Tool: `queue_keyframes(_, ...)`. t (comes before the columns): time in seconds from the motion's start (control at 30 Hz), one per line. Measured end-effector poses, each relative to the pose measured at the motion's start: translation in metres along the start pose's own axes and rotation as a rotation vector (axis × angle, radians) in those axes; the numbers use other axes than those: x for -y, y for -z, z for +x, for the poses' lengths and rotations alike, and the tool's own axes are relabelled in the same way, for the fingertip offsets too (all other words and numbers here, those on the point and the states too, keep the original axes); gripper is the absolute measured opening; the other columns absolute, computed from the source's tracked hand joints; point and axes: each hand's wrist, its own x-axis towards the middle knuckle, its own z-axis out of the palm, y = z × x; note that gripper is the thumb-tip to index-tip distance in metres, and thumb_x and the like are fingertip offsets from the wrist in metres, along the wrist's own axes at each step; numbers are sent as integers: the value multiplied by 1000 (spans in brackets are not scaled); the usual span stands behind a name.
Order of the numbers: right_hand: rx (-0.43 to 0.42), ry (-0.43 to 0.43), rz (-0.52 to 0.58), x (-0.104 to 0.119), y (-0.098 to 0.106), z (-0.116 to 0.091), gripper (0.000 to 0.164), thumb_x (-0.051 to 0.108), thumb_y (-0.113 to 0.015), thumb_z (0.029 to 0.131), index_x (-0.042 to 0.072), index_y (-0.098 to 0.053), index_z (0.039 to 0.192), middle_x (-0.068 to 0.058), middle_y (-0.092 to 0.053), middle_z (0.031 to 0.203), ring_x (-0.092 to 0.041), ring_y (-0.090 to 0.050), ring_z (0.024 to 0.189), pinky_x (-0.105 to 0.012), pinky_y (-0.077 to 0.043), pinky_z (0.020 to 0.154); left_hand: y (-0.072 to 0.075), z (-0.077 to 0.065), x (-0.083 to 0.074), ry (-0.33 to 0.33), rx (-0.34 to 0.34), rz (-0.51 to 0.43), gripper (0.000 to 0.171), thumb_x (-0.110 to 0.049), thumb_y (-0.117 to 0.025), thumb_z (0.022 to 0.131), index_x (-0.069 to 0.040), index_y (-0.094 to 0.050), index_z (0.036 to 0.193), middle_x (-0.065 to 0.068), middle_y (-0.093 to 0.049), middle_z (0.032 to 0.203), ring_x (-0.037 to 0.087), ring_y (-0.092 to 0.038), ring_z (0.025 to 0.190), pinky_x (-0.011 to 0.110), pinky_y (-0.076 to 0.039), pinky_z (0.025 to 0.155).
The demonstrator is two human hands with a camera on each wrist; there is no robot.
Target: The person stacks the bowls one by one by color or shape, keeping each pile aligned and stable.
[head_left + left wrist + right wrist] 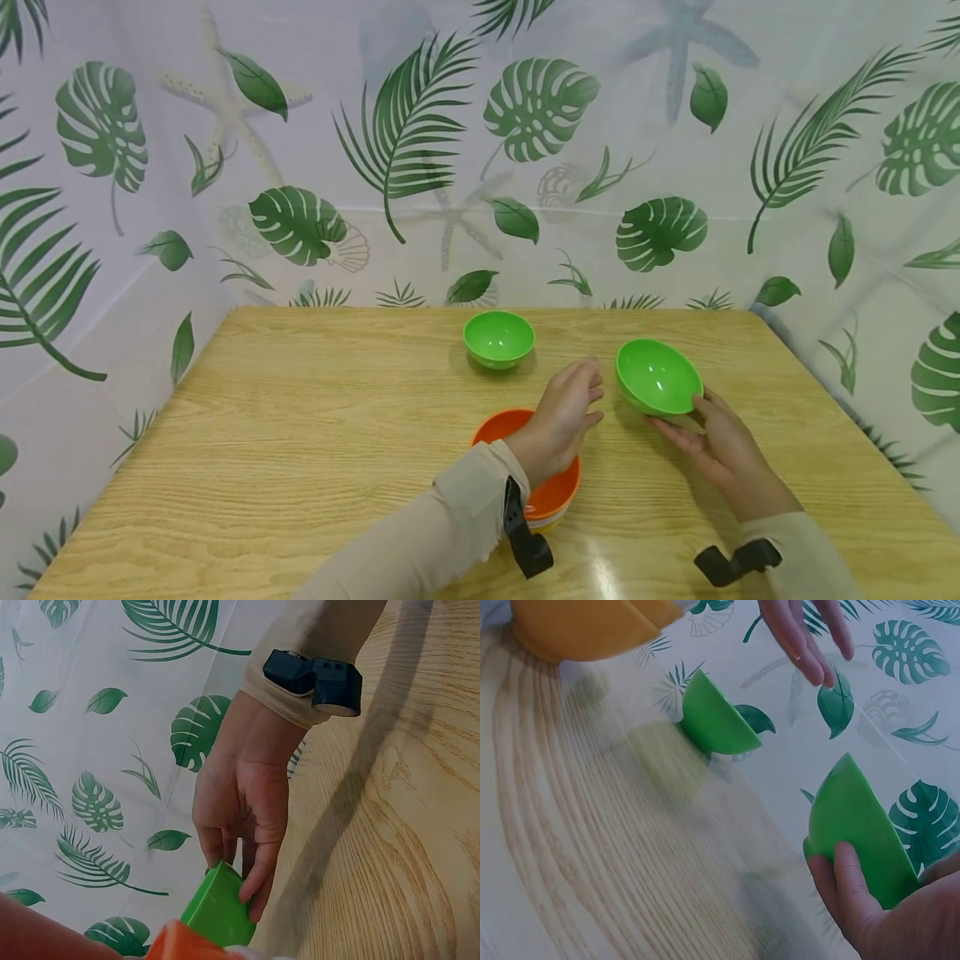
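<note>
The left hand (558,421) and wrist hide part of the orange bowl (555,493). The bowls (551,524) under it barely show. The right wrist view cuts that hand off.

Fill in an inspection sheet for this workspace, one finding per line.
Surface: light wood-grain table, flat.
Job's things: glossy green round bowl tilted in the right hand; second glossy green round bowl upright near the far edge; glossy orange round bowl in front, partly hidden, with white and yellow layers beneath.
Clutter: nothing seen.
Hands: right grips the first green bowl; left hand holds nothing, reaching past the orange bowl. A black device sits at each wrist.
Cables: nothing seen.
Surroundings: whitish cloth backdrop printed with green leaves.
</note>
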Motion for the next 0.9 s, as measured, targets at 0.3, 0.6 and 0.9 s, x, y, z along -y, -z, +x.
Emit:
queue_keyframes(0.3,62,43,-59,2,-9,-11,62,21,-31,102,15,8,151,-7,-24,129,-26,-60,96,-41,-37,95,3,3,1,8,-17,-9,48,-29,-39,100,-5,-36,141,15,-39,138,29,-35,127,43,-33,102)
queue_keyframes(0.6,125,81,-136,0,-20,-23,60,22,-36,102,10,-3,151,-6,-31,127,-24,-59,102,-39,-38,94,4,5,2,2,-28,-26,48,-26,-40,99,-5,-35,142,17,-35,140,32,-32,128,44,-33,101)
queue_keyframes(0.9,189,126,-152,-3,-28,-33,53,22,-39,101,10,-15,147,1,-46,122,-25,-58,103,-40,-39,93,9,6,0,10,-25,-74,50,-24,-42,99,-3,-32,144,18,-33,141,33,-30,129,46,-34,101)
